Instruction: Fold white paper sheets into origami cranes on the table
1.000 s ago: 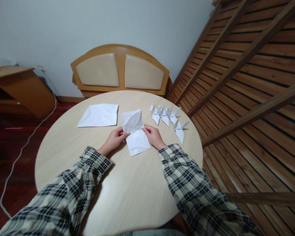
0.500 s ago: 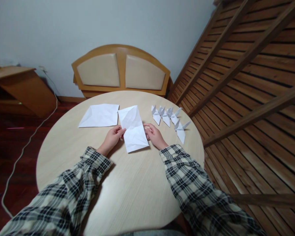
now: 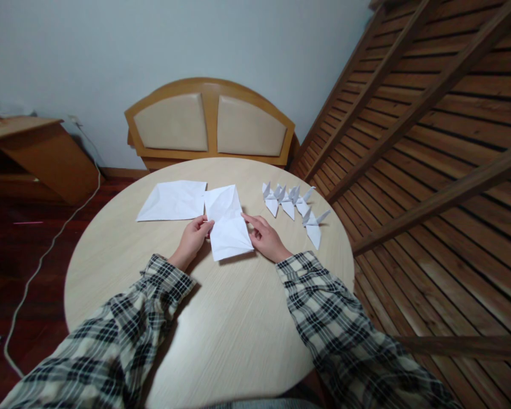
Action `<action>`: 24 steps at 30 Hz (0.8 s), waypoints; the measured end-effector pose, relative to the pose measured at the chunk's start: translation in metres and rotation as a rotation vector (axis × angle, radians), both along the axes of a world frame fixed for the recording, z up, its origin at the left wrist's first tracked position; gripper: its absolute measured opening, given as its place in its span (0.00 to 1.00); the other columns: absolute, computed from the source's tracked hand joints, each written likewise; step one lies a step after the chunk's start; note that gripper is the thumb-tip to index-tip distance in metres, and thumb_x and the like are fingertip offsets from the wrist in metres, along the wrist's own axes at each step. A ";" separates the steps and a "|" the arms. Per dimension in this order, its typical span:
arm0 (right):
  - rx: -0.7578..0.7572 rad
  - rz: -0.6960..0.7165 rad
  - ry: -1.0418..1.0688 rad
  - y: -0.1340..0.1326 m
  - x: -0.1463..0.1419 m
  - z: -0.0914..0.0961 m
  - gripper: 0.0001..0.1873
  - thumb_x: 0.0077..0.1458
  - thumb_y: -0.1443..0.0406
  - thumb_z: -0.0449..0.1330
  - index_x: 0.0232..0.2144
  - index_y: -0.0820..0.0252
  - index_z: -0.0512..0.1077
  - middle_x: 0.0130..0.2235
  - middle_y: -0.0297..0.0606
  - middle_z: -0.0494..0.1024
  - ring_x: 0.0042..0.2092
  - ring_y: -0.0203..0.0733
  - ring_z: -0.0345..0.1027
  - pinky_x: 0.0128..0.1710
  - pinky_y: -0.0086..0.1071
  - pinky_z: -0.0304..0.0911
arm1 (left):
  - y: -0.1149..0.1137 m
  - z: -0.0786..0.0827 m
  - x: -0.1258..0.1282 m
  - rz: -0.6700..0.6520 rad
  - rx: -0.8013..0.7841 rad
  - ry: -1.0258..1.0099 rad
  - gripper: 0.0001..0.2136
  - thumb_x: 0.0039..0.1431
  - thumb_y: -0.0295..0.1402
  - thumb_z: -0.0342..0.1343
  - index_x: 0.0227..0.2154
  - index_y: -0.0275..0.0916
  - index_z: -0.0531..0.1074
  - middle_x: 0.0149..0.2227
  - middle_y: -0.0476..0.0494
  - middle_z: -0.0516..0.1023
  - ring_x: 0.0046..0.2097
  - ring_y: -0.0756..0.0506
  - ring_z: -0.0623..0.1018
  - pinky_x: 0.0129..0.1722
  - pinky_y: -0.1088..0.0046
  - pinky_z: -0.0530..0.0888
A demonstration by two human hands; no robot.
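Note:
A creased sheet of white paper is held a little above the table in front of me. My left hand pinches its left edge between thumb and fingers. At the opposite edge is my right hand, its index finger stretched along the paper and its other fingers curled close to the side, partly behind it. Left of the held piece lies a stack or sheet of white paper, flat on the table. Several folded white paper cranes stand to the right of my right hand.
The round, pale wooden table carries all the paper. Beyond it stands a headboard with cream panels against the wall. A slatted wooden structure rises close on the right. A white cable runs across the floor at left.
The held paper has shifted slightly left and its lower end has turned. My right index finger has stretched out along the right edge. The cranes and the other paper have stayed put.

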State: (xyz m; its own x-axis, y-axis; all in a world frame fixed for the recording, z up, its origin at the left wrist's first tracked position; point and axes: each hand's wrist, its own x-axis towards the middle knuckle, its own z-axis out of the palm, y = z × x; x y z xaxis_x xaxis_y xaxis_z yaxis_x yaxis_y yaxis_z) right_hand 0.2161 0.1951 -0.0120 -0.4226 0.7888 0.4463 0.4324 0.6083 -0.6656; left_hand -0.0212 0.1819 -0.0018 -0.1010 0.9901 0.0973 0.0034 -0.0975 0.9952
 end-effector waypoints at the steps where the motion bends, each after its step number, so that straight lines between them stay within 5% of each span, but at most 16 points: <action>1: 0.015 0.002 -0.016 -0.001 0.000 0.001 0.35 0.56 0.76 0.54 0.62 0.41 0.63 0.52 0.38 0.69 0.35 0.34 0.67 0.38 0.34 0.70 | 0.000 0.000 0.000 0.003 0.003 0.001 0.11 0.51 0.39 0.61 0.28 0.37 0.70 0.22 0.54 0.66 0.24 0.52 0.64 0.24 0.76 0.60; 5: 0.046 0.045 -0.032 -0.005 0.000 0.001 0.34 0.53 0.78 0.55 0.57 0.43 0.69 0.57 0.38 0.65 0.42 0.36 0.69 0.42 0.35 0.71 | 0.002 -0.002 -0.001 0.022 -0.007 0.002 0.11 0.50 0.39 0.61 0.29 0.37 0.70 0.22 0.54 0.67 0.24 0.52 0.65 0.23 0.76 0.60; 10: 0.027 0.071 -0.049 -0.009 0.000 0.000 0.36 0.48 0.78 0.59 0.57 0.46 0.69 0.60 0.39 0.63 0.39 0.35 0.69 0.37 0.34 0.72 | 0.003 -0.003 0.000 0.053 0.003 0.008 0.10 0.50 0.39 0.60 0.29 0.38 0.68 0.21 0.54 0.67 0.23 0.52 0.65 0.22 0.77 0.61; 18: 0.086 0.088 -0.036 -0.011 -0.002 0.003 0.29 0.52 0.75 0.60 0.54 0.47 0.72 0.64 0.39 0.61 0.49 0.40 0.71 0.50 0.41 0.71 | 0.003 -0.003 0.000 0.078 -0.006 0.021 0.11 0.50 0.40 0.59 0.30 0.38 0.68 0.22 0.54 0.68 0.22 0.51 0.67 0.22 0.77 0.62; 24: 0.067 0.136 -0.036 -0.010 -0.002 0.003 0.30 0.50 0.78 0.57 0.52 0.50 0.74 0.62 0.40 0.65 0.61 0.44 0.62 0.58 0.45 0.66 | 0.002 -0.001 0.002 0.030 -0.004 -0.007 0.12 0.49 0.40 0.60 0.33 0.38 0.69 0.24 0.54 0.69 0.23 0.51 0.67 0.22 0.77 0.63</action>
State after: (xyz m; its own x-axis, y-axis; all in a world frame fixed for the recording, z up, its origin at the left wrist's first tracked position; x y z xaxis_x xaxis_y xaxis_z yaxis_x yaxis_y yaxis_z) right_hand 0.2145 0.1849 -0.0093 -0.5401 0.6923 0.4785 0.3657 0.7052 -0.6074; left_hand -0.0196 0.1840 -0.0029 -0.1314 0.9870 0.0930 -0.0008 -0.0939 0.9956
